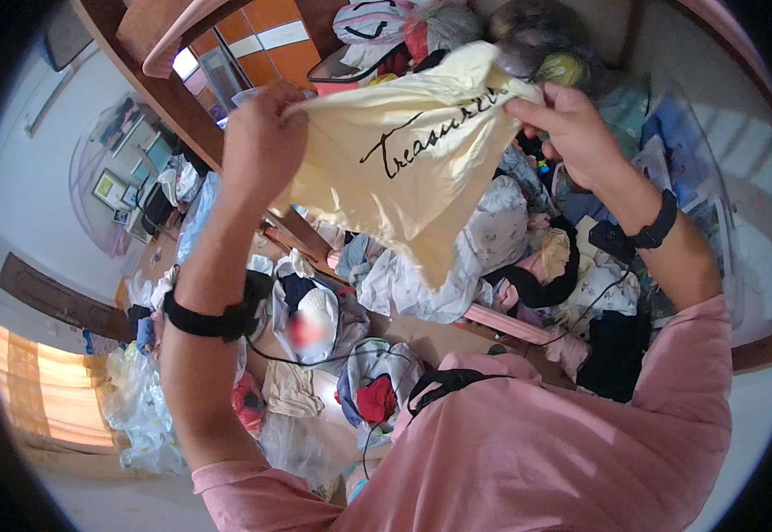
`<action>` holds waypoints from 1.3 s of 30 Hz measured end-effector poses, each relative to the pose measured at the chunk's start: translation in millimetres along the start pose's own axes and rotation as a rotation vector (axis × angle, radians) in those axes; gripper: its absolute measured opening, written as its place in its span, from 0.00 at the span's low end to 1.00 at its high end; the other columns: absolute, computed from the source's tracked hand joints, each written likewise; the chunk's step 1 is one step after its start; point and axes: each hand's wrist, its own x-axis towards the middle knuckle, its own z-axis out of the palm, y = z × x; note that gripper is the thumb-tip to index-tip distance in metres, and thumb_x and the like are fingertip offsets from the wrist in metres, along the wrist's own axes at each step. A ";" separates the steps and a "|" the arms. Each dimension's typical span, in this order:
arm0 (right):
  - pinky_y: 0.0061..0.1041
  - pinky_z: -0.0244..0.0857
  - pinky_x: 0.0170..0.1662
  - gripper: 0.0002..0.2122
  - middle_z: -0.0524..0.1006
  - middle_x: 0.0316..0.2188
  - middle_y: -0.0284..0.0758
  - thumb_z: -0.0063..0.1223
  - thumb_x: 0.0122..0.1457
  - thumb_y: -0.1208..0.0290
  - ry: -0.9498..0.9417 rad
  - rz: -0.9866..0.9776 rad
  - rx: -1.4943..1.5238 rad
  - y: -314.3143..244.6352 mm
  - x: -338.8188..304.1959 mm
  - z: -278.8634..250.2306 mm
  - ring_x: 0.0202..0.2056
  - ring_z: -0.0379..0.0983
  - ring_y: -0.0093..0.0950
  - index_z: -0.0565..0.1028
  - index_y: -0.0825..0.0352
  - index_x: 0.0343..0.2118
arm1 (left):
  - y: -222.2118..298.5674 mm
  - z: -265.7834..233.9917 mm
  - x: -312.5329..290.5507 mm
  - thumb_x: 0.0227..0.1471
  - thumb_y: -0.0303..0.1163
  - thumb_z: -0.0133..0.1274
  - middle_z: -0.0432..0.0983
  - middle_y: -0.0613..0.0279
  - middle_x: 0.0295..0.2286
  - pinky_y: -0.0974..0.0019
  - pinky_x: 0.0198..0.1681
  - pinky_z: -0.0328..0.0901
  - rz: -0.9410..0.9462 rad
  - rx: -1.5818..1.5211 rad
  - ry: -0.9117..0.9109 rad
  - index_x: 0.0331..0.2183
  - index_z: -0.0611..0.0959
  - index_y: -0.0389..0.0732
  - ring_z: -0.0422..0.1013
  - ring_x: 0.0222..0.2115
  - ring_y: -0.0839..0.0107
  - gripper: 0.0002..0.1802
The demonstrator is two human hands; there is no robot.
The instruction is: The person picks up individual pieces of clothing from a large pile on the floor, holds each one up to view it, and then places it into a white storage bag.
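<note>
A pale yellow shirt with dark script lettering is stretched between my two raised hands. My left hand is closed in a fist on its left edge. My right hand pinches the upper right end between thumb and fingers. The cloth sags to a point at the bottom, above a white printed cloth in the heap of clothes. It hides part of that heap. Black straps with small devices circle both my forearms, and a thin cable runs from them.
Mixed clothes lie heaped on a bed with a pink rail. Below stand open bags of clothes and a clear plastic bag. A wooden post rises at left. Stuffed bags sit at the back.
</note>
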 end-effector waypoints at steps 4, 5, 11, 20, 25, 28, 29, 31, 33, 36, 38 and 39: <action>0.14 0.56 0.16 0.19 0.74 0.27 0.32 0.54 0.54 0.56 -0.179 0.386 -0.102 2.4 -12.1 3.4 0.19 0.68 0.16 0.69 0.65 0.43 | -3.3 -23.8 12.9 0.54 0.29 0.44 0.75 0.60 0.25 0.68 0.34 0.66 -0.160 -0.234 -0.094 0.35 0.78 0.35 0.71 0.28 0.73 0.11; 0.15 0.58 0.16 0.22 0.75 0.29 0.33 0.54 0.53 0.55 -0.256 0.477 -0.099 5.6 -13.8 3.4 0.20 0.69 0.18 0.68 0.64 0.46 | 6.2 -27.3 11.3 0.55 0.29 0.44 0.74 0.64 0.27 0.70 0.35 0.66 -0.218 -0.488 -0.169 0.36 0.77 0.36 0.71 0.30 0.76 0.10; 0.20 0.66 0.34 0.22 0.75 0.37 0.35 0.56 0.53 0.58 -0.507 -0.385 -0.690 53.4 -14.8 36.6 0.34 0.71 0.21 0.69 0.65 0.48 | 38.3 -41.6 6.0 0.56 0.28 0.46 0.73 0.68 0.34 0.75 0.38 0.65 -0.083 -0.810 -0.403 0.41 0.75 0.38 0.70 0.34 0.80 0.10; 0.22 0.67 0.39 0.18 0.74 0.39 0.32 0.54 0.53 0.76 -0.880 0.195 0.763 35.7 -5.1 119.5 0.39 0.72 0.22 0.68 0.65 0.48 | 8.8 -72.4 -13.3 0.54 0.26 0.45 0.72 0.66 0.35 0.75 0.40 0.65 -0.150 -0.937 -0.516 0.40 0.74 0.37 0.70 0.35 0.79 0.10; 0.16 0.67 0.34 0.13 0.76 0.32 0.30 0.55 0.53 0.76 -0.816 -0.216 0.371 32.3 11.5 127.5 0.32 0.72 0.17 0.73 0.69 0.42 | -27.3 -100.2 -40.4 0.55 0.26 0.45 0.74 0.67 0.33 0.76 0.38 0.66 -0.229 -0.827 -0.343 0.40 0.75 0.36 0.70 0.33 0.81 0.10; 0.14 0.65 0.38 0.19 0.74 0.30 0.26 0.63 0.45 0.76 -0.906 -0.399 0.231 12.7 22.4 115.9 0.33 0.69 0.15 0.74 0.65 0.44 | -52.4 -126.5 -57.1 0.54 0.26 0.47 0.74 0.66 0.31 0.77 0.34 0.66 -0.341 -0.832 -0.291 0.38 0.76 0.36 0.71 0.31 0.80 0.08; 0.15 0.65 0.39 0.23 0.72 0.30 0.25 0.66 0.42 0.77 -0.867 -0.543 0.174 11.3 23.3 118.6 0.34 0.68 0.15 0.74 0.63 0.45 | -58.4 -135.0 -62.1 0.53 0.26 0.48 0.74 0.65 0.31 0.77 0.33 0.66 -0.405 -0.836 -0.276 0.37 0.76 0.36 0.71 0.30 0.80 0.08; 0.18 0.64 0.40 0.26 0.70 0.29 0.26 0.69 0.36 0.77 -0.824 -0.552 0.080 5.2 25.9 117.0 0.35 0.67 0.17 0.76 0.62 0.44 | -68.8 -147.7 -67.2 0.51 0.25 0.51 0.74 0.65 0.30 0.77 0.31 0.66 -0.426 -0.758 -0.274 0.35 0.77 0.37 0.71 0.28 0.80 0.07; 0.19 0.64 0.39 0.21 0.70 0.27 0.28 0.69 0.38 0.75 -0.716 -0.803 -0.300 4.3 34.5 115.4 0.34 0.67 0.19 0.78 0.63 0.39 | -73.1 -151.8 -71.8 0.50 0.27 0.53 0.73 0.67 0.28 0.74 0.30 0.66 -0.457 -0.620 -0.280 0.34 0.76 0.39 0.69 0.26 0.80 0.07; 0.20 0.64 0.38 0.10 0.73 0.28 0.32 0.62 0.48 0.73 -0.602 -0.819 -0.262 4.8 44.2 120.2 0.34 0.69 0.21 0.78 0.68 0.34 | -66.4 -153.2 -73.6 0.45 0.25 0.57 0.73 0.68 0.27 0.74 0.30 0.66 -0.538 -0.511 -0.291 0.34 0.76 0.38 0.69 0.26 0.79 0.10; 0.20 0.64 0.39 0.06 0.76 0.30 0.31 0.52 0.57 0.73 -0.484 -0.873 0.029 4.6 58.3 124.9 0.33 0.71 0.21 0.77 0.69 0.33 | -63.6 -151.4 -75.2 0.42 0.25 0.59 0.74 0.66 0.25 0.73 0.29 0.66 -0.466 -0.272 -0.326 0.31 0.77 0.36 0.70 0.24 0.78 0.11; 0.21 0.65 0.42 0.08 0.76 0.32 0.31 0.50 0.58 0.70 -0.522 -0.561 0.204 -1.3 63.8 110.7 0.35 0.72 0.21 0.76 0.68 0.38 | -61.0 -149.7 -75.8 0.38 0.25 0.60 0.75 0.64 0.23 0.72 0.28 0.65 -0.389 -0.034 -0.358 0.29 0.79 0.35 0.70 0.23 0.76 0.11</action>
